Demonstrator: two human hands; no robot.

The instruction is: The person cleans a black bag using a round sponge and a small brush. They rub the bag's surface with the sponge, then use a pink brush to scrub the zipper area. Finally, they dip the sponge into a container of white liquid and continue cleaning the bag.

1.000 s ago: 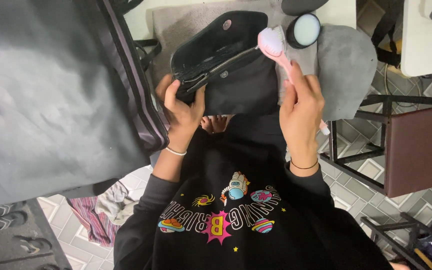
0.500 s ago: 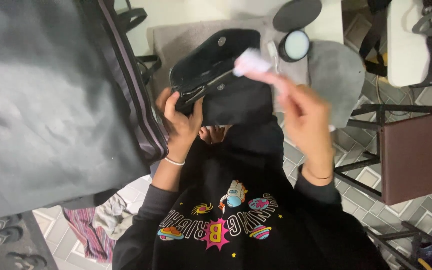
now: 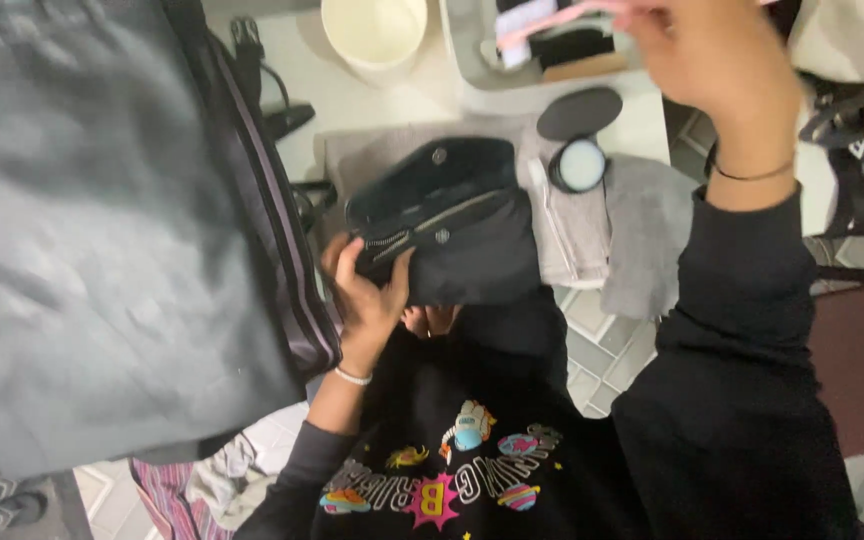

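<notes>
Step in hand: a judgement; the pink-handled tool [image 3: 552, 18] is being carried away from the black pouch [image 3: 452, 235] toward the grey tray [image 3: 472, 70] at the far side of the tabletop [image 3: 422, 100]; the pouch is kept open meanwhile
Left hand: the left hand [image 3: 367, 295] grips the near left edge of the pouch by its zip, fingers curled closed over the rim, thumb on top; the flap stands open away from the person
Right hand: the right hand [image 3: 722, 70] is raised far and right, over the tray; its fingers are closed around the pink handle, whose end points left over the tray; how tight the hold is I cannot tell, the top of the picture cuts it off
Pouch: near the middle, resting over a grey cloth [image 3: 642, 230]; a small round compact [image 3: 579, 163] lies open just to its right, its dark lid [image 3: 579, 112] beyond it
Far left: a cream cup [image 3: 374, 30] stands beside the tray
Next move calls for: likely a gentle lowering of the tool into the tray, clear of the items already in it, with the pouch kept steady
Against the earlier frame: half a second ago the right hand held the tool just above the pouch's right corner; now it is well beyond it, arm stretched out; the left hand's grip on the pouch is unchanged; the view has tipped farther, bringing tray and cup into sight
</notes>
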